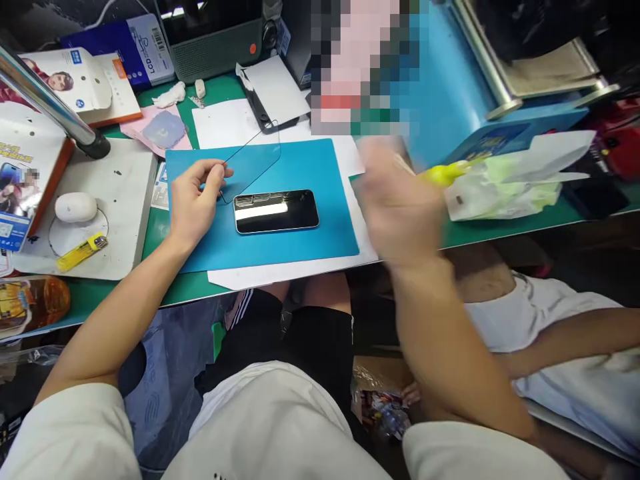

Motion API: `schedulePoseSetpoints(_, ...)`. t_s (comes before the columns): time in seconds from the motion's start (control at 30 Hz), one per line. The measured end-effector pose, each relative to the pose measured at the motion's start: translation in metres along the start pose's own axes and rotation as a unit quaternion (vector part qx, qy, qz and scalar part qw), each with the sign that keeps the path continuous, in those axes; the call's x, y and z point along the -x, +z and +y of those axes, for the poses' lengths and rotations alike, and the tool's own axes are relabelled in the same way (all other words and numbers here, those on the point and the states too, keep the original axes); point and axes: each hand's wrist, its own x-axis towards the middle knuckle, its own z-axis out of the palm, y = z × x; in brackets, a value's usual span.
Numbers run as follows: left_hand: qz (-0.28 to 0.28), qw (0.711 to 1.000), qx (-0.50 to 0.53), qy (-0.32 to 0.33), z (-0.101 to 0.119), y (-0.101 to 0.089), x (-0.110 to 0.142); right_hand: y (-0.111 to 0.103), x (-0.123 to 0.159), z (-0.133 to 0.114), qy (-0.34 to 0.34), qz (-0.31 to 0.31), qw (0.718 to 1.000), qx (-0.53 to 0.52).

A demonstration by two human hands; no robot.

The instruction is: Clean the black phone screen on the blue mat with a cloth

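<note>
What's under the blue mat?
White paper pokes out past the near and right edges of the blue mat; green tabletop shows at its left. How far the paper runs underneath, or what else is there, is covered. On top: the phone.

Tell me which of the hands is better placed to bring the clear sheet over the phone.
Probably the left hand: it pinches the clear sheet by one end, close to the phone on the blue mat. The right hand is blurred, beyond the mat's right edge, farther from the sheet.
</note>
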Motion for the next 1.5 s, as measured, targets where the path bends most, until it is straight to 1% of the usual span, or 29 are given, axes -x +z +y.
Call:
schedulePoseSetpoints(0.07, 0.002, 1.0, -0.012, 0.0, 0.004, 0.0, 0.002, -0.001, 0.009, -0.018, -0.044, -0.078, 0.995, -0.041)
schedulePoseSetpoints(0.1, 0.003, 1.0, -0.019, 0.003, 0.006, 0.0, 0.002, -0.003, 0.014, -0.026, -0.059, -0.105, 0.991, -0.063)
schedulePoseSetpoints(0.2, 0.013, 0.999, -0.032, 0.01, 0.01, -0.002, 0.002, -0.003, 0.024, -0.042, -0.059, -0.121, 0.986, -0.099)
schedulePoseSetpoints(0.23, 0.02, 0.999, -0.033, 0.01, 0.012, -0.003, 0.002, 0.0, 0.024, -0.042, -0.059, -0.144, 0.982, -0.111)
schedulePoseSetpoints(0.27, 0.028, 0.999, -0.033, 0.01, 0.013, -0.003, 0.002, 0.005, 0.022, -0.04, -0.058, -0.16, 0.978, -0.121)
schedulePoseSetpoints(0.3, 0.036, 0.999, -0.035, 0.012, 0.015, -0.004, 0.003, 0.011, 0.018, -0.036, -0.049, -0.164, 0.977, -0.128)
schedulePoseSetpoints(0.37, 0.044, 0.997, -0.048, 0.035, 0.018, -0.004, 0.005, 0.025, 0.005, -0.025, -0.025, -0.138, 0.98, -0.14)
schedulePoseSetpoints(0.43, 0.037, 0.992, -0.079, 0.089, 0.02, -0.004, 0.007, 0.035, -0.01, -0.015, -0.004, -0.115, 0.982, -0.147)
schedulePoseSetpoints(0.47, 0.027, 0.987, -0.1, 0.127, 0.022, -0.004, 0.009, 0.038, -0.016, -0.012, 0.001, -0.117, 0.982, -0.15)
schedulePoseSetpoints(0.57, -0.021, 0.961, -0.158, 0.225, 0.024, -0.006, 0.011, 0.036, -0.028, -0.008, 0.008, -0.155, 0.977, -0.147)
schedulePoseSetpoints(0.63, -0.051, 0.95, -0.179, 0.252, 0.025, -0.008, 0.012, 0.029, -0.029, -0.009, 0.01, -0.184, 0.973, -0.135)
schedulePoseSetpoints(0.73, -0.104, 0.937, -0.195, 0.271, 0.026, -0.014, 0.011, 0.016, -0.027, -0.006, 0.006, -0.213, 0.97, -0.117)
schedulePoseSetpoints(0.83, -0.166, 0.917, -0.213, 0.293, 0.023, -0.02, 0.011, 0.006, -0.027, 0.004, -0.011, -0.252, 0.963, -0.099)
schedulePoseSetpoints(0.9, -0.191, 0.905, -0.228, 0.303, 0.021, -0.024, 0.011, 0.002, -0.03, 0.012, -0.029, -0.294, 0.951, -0.09)
schedulePoseSetpoints(1.0, -0.212, 0.895, -0.235, 0.315, 0.018, -0.027, 0.01, 0.002, -0.037, 0.02, -0.067, -0.357, 0.928, -0.084)
schedulePoseSetpoints(1.13, -0.217, 0.886, -0.252, 0.322, 0.017, -0.029, 0.01, 0.011, -0.054, 0.02, -0.105, -0.412, 0.902, -0.068)
schedulePoseSetpoints(1.23, -0.214, 0.887, -0.255, 0.319, 0.019, -0.029, 0.01, 0.02, -0.069, 0.018, -0.127, -0.441, 0.885, -0.076)
schedulePoseSetpoints(1.4, -0.194, 0.882, -0.262, 0.34, 0.021, -0.032, 0.008, 0.028, -0.088, 0.02, -0.125, -0.493, 0.856, -0.095)
schedulePoseSetpoints(1.5, -0.182, 0.881, -0.284, 0.333, 0.02, -0.035, 0.008, 0.032, -0.094, 0.022, -0.132, -0.514, 0.843, -0.089)
